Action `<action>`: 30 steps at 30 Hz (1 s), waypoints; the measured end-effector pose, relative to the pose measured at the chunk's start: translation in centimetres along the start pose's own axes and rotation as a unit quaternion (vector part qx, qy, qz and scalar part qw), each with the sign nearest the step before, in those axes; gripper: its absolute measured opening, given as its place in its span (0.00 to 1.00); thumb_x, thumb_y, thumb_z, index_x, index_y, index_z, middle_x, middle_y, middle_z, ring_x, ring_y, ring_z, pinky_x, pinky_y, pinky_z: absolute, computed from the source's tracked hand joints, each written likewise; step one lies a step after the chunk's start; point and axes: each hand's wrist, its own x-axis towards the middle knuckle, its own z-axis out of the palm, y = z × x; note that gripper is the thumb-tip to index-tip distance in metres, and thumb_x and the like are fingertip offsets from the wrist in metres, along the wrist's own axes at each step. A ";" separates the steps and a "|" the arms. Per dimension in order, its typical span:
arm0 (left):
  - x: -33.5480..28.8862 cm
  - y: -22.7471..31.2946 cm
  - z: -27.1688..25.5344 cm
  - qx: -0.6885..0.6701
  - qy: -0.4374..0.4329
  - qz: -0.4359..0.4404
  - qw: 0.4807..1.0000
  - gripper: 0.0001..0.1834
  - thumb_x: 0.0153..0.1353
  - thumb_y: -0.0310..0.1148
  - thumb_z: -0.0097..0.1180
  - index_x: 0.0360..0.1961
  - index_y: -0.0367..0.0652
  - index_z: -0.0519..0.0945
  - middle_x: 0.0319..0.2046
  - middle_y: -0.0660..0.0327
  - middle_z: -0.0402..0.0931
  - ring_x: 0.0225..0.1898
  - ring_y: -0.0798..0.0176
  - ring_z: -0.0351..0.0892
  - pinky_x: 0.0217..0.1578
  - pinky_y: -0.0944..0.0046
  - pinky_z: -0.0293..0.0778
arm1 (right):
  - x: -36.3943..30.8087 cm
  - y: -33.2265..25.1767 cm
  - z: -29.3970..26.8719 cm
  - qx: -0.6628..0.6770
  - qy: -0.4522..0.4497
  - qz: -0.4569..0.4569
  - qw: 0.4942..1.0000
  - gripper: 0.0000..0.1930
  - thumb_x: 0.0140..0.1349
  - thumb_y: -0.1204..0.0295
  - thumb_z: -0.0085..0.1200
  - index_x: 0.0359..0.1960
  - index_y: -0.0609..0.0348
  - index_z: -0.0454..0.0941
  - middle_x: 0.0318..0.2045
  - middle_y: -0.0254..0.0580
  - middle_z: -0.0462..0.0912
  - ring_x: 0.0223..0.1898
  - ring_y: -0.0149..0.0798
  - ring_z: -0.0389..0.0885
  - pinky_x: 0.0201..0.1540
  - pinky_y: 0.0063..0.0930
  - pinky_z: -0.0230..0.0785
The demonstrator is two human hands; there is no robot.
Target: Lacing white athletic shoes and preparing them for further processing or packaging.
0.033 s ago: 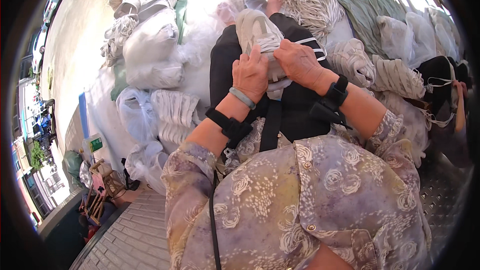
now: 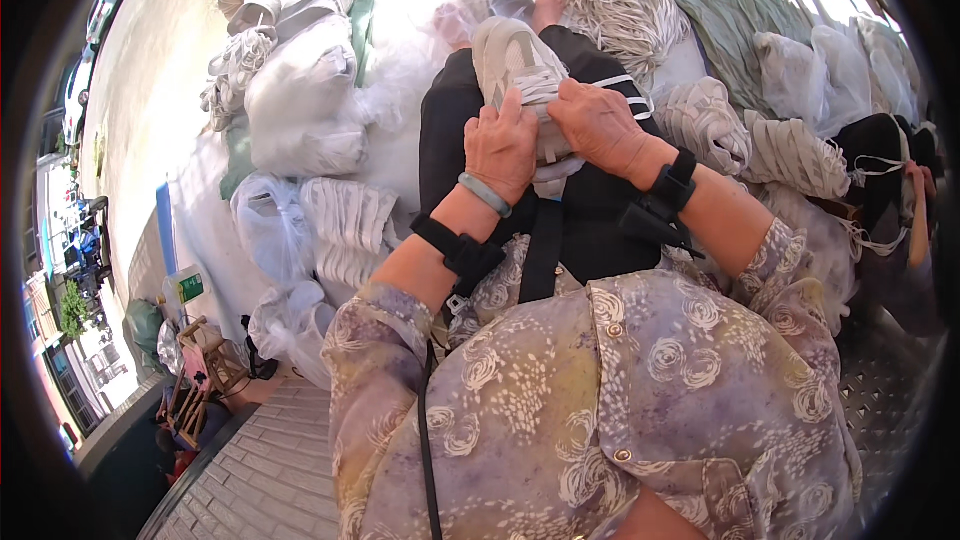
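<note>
A light grey and white sneaker (image 2: 503, 52) rests between my black-trousered thighs, its toe pointing away from me. White shoelace (image 2: 541, 88) crosses its front, and loose lace trails to the right over my thigh. My left hand (image 2: 500, 152), with a bracelet at the wrist, is closed at the left edge of the lacing. From the other side, my right hand (image 2: 602, 128) pinches at the right edge of the lacing, fingers curled. My fingers cover the exact spots they grip. The sneaker's heel end lies nearest my body.
Stacked pale shoe uppers (image 2: 350, 215) and plastic bags (image 2: 305, 100) lie to the left. A heap of white laces (image 2: 625, 10) is beyond my right knee, with more shoe uppers (image 2: 705, 120) at the right. Another person's arm (image 2: 918, 215) shows at the far right.
</note>
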 end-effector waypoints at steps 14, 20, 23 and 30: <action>0.2 -0.2 0.0 -0.074 0.007 -0.016 0.997 0.04 0.45 0.27 0.52 0.24 0.43 0.78 0.45 0.55 0.73 0.35 0.53 0.73 0.34 0.58 0.71 | 1.3 1.1 0.1 -0.027 -0.051 0.047 0.997 0.02 0.45 0.76 0.51 0.22 0.59 0.76 0.28 0.49 0.76 0.31 0.51 0.78 0.34 0.39 0.71; 0.0 -0.3 0.5 -0.098 0.020 -0.054 0.994 0.08 0.45 0.25 0.50 0.28 0.42 0.80 0.45 0.55 0.73 0.36 0.52 0.72 0.38 0.61 0.72 | 0.8 0.2 1.1 -0.067 -0.032 0.034 0.997 0.04 0.44 0.76 0.52 0.24 0.60 0.75 0.29 0.49 0.76 0.31 0.50 0.79 0.34 0.38 0.72; 0.1 -0.3 0.5 -0.107 0.022 -0.056 0.992 0.09 0.46 0.24 0.50 0.30 0.42 0.80 0.45 0.55 0.73 0.37 0.52 0.72 0.39 0.61 0.72 | 0.5 -0.4 1.4 -0.088 -0.012 0.038 0.995 0.04 0.44 0.76 0.53 0.24 0.59 0.75 0.28 0.48 0.75 0.30 0.48 0.79 0.31 0.37 0.72; 0.6 -0.3 0.4 -0.109 0.010 -0.058 0.992 0.09 0.48 0.24 0.51 0.30 0.41 0.80 0.45 0.56 0.73 0.37 0.52 0.72 0.39 0.61 0.72 | 0.8 0.0 2.0 -0.109 0.034 0.040 0.993 0.03 0.44 0.76 0.53 0.23 0.59 0.74 0.26 0.47 0.75 0.28 0.47 0.79 0.30 0.35 0.73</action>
